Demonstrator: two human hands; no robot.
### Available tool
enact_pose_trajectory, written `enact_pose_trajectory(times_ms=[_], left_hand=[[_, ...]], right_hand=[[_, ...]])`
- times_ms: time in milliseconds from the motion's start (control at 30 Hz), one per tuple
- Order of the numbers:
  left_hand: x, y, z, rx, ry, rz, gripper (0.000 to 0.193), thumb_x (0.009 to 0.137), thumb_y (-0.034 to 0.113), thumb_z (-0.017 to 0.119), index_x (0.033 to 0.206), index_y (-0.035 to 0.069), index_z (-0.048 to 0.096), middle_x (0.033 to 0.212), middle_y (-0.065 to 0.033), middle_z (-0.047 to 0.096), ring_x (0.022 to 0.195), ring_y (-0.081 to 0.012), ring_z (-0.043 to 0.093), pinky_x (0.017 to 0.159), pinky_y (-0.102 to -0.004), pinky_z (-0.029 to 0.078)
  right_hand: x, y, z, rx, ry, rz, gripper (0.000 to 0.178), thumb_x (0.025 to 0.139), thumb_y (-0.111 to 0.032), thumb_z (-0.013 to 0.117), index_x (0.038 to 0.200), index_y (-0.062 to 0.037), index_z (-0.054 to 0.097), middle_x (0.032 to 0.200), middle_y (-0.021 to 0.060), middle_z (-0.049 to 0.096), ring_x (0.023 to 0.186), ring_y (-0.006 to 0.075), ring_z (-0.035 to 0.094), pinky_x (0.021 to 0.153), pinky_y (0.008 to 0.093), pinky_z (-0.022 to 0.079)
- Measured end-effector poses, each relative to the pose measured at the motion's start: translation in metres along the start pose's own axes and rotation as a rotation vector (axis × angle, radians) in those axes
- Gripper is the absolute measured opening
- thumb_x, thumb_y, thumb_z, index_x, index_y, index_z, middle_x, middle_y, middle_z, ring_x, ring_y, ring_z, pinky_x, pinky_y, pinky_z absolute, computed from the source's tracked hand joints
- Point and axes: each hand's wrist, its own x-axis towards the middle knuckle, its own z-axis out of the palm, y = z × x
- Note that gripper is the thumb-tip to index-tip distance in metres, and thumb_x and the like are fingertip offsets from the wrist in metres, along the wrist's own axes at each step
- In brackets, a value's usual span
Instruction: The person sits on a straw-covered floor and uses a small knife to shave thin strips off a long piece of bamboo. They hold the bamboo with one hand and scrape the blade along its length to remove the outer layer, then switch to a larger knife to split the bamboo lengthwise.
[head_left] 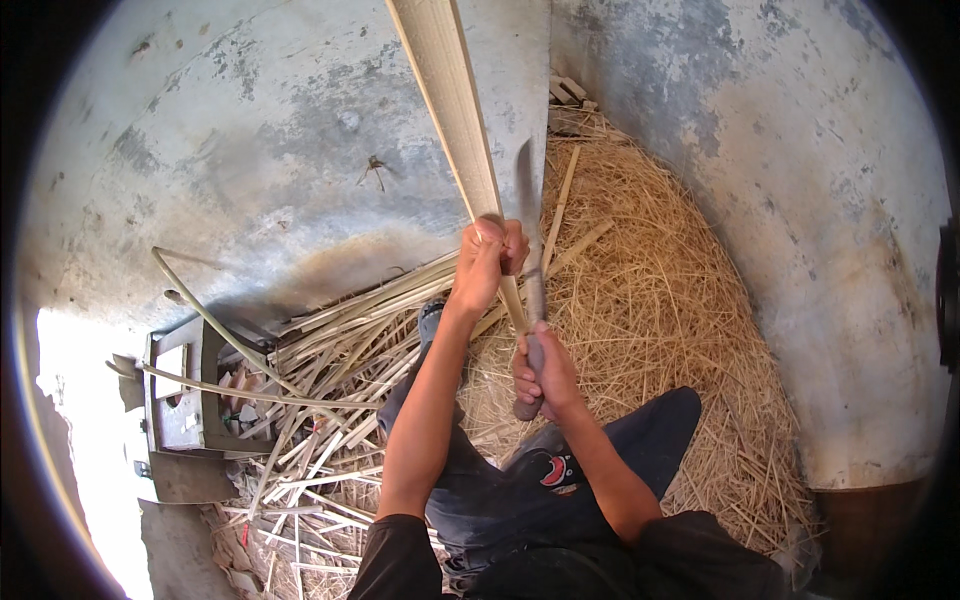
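Note:
My left hand (486,262) is closed round a long, pale strip of split bamboo (447,95). The strip rises away from me past the upper edge of the view, and its narrow lower end comes down beside my right hand (552,375). That hand grips the thick handle of a long knife (526,190), whose dark blade points up and away with a curved tip. Blade and strip run almost side by side, the knife on the right. Whether the fingers of my right hand also touch the strip's lower end, I cannot tell.
Loose pale strips (350,330) lie in a tangled pile at left. Straw-like shavings (650,290) heap up at right against the worn wall (790,200). A box-like wooden frame (190,390) stands at left, near a bright opening. My bent legs (640,430) are below.

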Motion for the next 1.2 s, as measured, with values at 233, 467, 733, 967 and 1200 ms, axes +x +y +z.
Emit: enact_pose_trajectory(times_ms=[233, 467, 733, 967, 1200], left_hand=[[0.007, 0.036, -0.003, 0.125, 0.04, 0.017, 0.078, 0.099, 0.077, 0.037, 0.097, 0.003, 0.058, 0.076, -0.0063, 0.058, 0.067, -0.0214, 0.061, 0.062, -0.0341, 0.049], [0.055, 0.127, 0.051, 0.187, 0.294, 0.442, 0.052, 0.113, 0.047, 0.038, 0.122, 0.001, 0.059, 0.086, -0.0077, 0.065, 0.07, -0.016, 0.065, 0.062, -0.0291, 0.052], [0.064, 0.135, 0.035, 0.07, 0.068, 0.276, 0.05, 0.11, 0.056, 0.039, 0.087, 0.012, 0.045, 0.069, 0.0048, 0.033, 0.053, -0.0065, 0.021, 0.047, -0.0261, 0.019], [0.069, 0.131, 0.047, 0.101, 0.062, 0.277, 0.049, 0.11, 0.055, 0.04, 0.085, 0.013, 0.042, 0.067, 0.0044, 0.03, 0.053, -0.0066, 0.019, 0.047, -0.0259, 0.017], [0.065, 0.134, 0.031, 0.047, 0.067, 0.265, 0.049, 0.11, 0.054, 0.04, 0.084, 0.013, 0.042, 0.067, 0.0043, 0.03, 0.053, -0.0063, 0.018, 0.047, -0.0256, 0.016]], right_hand=[[0.014, 0.015, -0.006, -0.109, 0.007, 0.043, 0.04, 0.109, -0.049, 0.044, 0.094, -0.0111, 0.048, 0.061, -0.0012, 0.042, 0.04, 0.0086, 0.035, 0.039, 0.026, 0.033], [0.014, 0.025, -0.034, -0.096, 0.158, 0.047, 0.04, 0.108, -0.049, 0.048, 0.095, -0.0109, 0.047, 0.06, -0.003, 0.041, 0.041, 0.0071, 0.036, 0.039, 0.0263, 0.034], [-0.02, -0.022, -0.007, -0.079, 0.064, -0.209, 0.041, 0.109, -0.049, 0.044, 0.095, -0.0111, 0.046, 0.059, -0.0017, 0.041, 0.039, 0.0067, 0.035, 0.037, 0.026, 0.033], [-0.005, 0.013, -0.005, -0.246, 0.079, -0.189, 0.04, 0.109, -0.048, 0.043, 0.094, -0.0107, 0.046, 0.059, -0.0018, 0.041, 0.039, 0.0072, 0.035, 0.038, 0.0258, 0.034], [-0.008, 0.004, -0.012, -0.172, 0.068, 0.012, 0.04, 0.109, -0.046, 0.042, 0.092, -0.0111, 0.046, 0.059, -0.001, 0.042, 0.041, 0.0078, 0.037, 0.039, 0.0274, 0.036]])
